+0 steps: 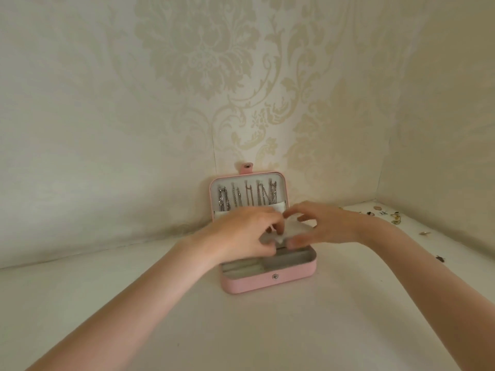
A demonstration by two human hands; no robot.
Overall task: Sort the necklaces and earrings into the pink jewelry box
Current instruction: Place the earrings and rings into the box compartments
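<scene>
The pink jewelry box (267, 282) stands open on the white table, its lid leaning against the wall. Several silver necklaces (247, 196) hang in a row inside the lid. Over the box's tray my left hand (246, 234) and my right hand (318, 226) hold a white flat insert panel (284, 231) between them. My left fingers curl round its left edge and my right thumb and fingers grip its right side. Loose earrings (393, 216) lie scattered on the table at the far right.
Patterned cream wallpaper (214, 76) forms a corner behind and to the right of the box. More small jewelry pieces (439, 258) lie along the right side of the table. The table (187, 317) reaches toward me in front of the box.
</scene>
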